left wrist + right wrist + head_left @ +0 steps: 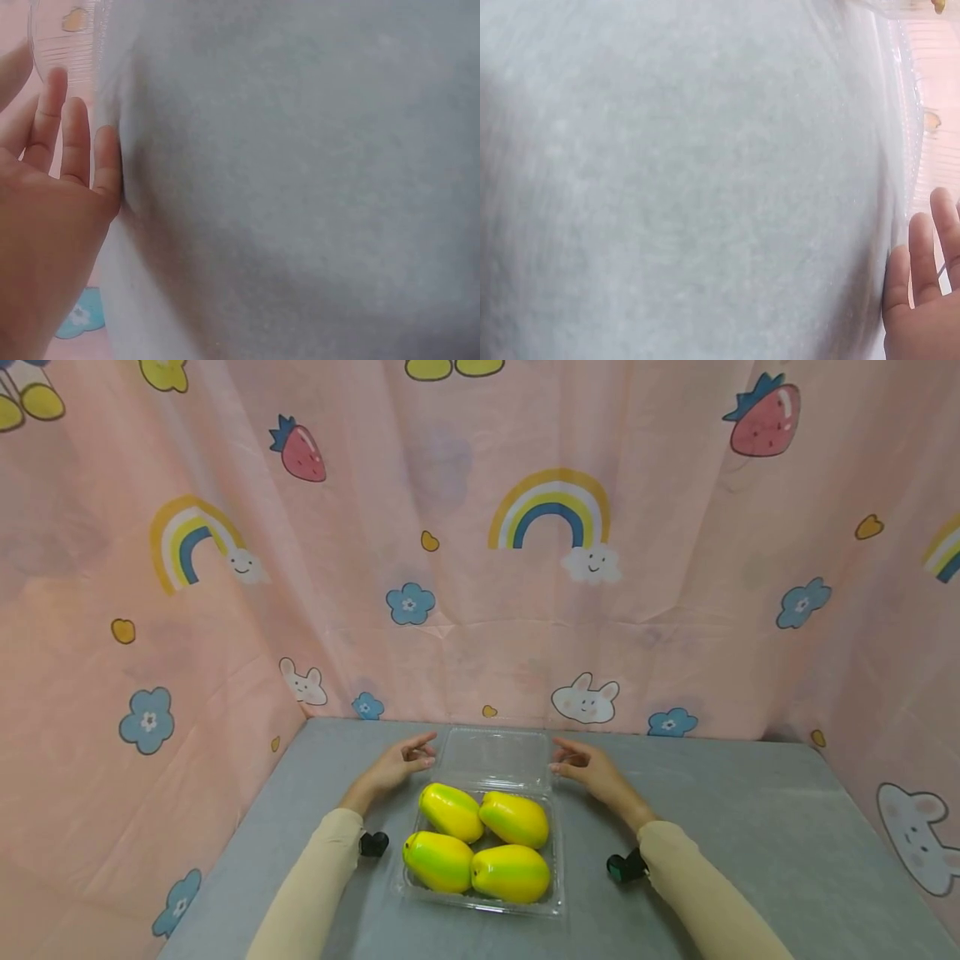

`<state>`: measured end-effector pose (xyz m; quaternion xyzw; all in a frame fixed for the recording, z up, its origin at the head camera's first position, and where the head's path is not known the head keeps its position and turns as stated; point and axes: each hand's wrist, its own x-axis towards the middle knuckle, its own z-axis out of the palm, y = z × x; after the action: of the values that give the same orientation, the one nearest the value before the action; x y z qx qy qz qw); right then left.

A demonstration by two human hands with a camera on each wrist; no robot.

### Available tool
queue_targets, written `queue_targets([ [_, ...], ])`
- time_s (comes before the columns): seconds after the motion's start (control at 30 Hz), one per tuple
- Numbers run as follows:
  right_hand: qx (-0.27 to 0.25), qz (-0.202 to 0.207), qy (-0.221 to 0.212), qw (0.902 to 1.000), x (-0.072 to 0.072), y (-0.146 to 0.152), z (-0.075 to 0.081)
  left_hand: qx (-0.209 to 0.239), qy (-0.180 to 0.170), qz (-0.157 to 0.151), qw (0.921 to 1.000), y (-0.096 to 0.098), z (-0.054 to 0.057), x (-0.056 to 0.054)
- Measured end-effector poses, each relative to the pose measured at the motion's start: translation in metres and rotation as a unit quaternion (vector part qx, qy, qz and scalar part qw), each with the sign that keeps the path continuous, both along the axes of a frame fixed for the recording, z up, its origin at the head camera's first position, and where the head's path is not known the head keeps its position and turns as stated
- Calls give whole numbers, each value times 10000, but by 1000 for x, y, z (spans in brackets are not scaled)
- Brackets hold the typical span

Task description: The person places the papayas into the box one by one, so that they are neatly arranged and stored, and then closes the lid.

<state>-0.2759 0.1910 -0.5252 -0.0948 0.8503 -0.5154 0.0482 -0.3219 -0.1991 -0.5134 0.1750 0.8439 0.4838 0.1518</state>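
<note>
A clear plastic clamshell box (557, 885) sits on the table with its lid (495, 758) raised at the far side. Inside its base lie several glossy yellow-green fruits (512, 872), shaped like papayas or mangoes, in two rows. Beside the lid's left edge is my left hand (396, 766), fingers extended towards it and holding nothing. My right hand (588, 768) mirrors it at the lid's right edge, fingertips close to the plastic. Both wrist views show loosely straight fingers near the tabletop, with the lid's ribbed plastic (64, 45) beyond the left ones.
The grey tabletop (750, 835) stretches out on both sides of the box. A pink curtain (480, 635) printed with rainbows, strawberries and rabbits hangs along the back and sides. Small black devices (628, 865) are worn at the cuffs of both beige sleeves (697, 885).
</note>
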Motion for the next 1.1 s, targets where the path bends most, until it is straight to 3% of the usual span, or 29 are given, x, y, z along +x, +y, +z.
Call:
queue_targets([
  [0.27,-40,-105,56,9999,2,-1,2,-44,-239,119,9996,2,8,2],
  [0.5,1,-174,78,9998,3,-2,7,-95,-118,126,9998,4,14,1],
  [0.8,-24,-209,190,9996,4,-2,18,278,248,-63,9993,2,21,1],
  [1.1,-65,-319,391,9987,9,-5,32,671,230,52,9975,0,28,3],
])
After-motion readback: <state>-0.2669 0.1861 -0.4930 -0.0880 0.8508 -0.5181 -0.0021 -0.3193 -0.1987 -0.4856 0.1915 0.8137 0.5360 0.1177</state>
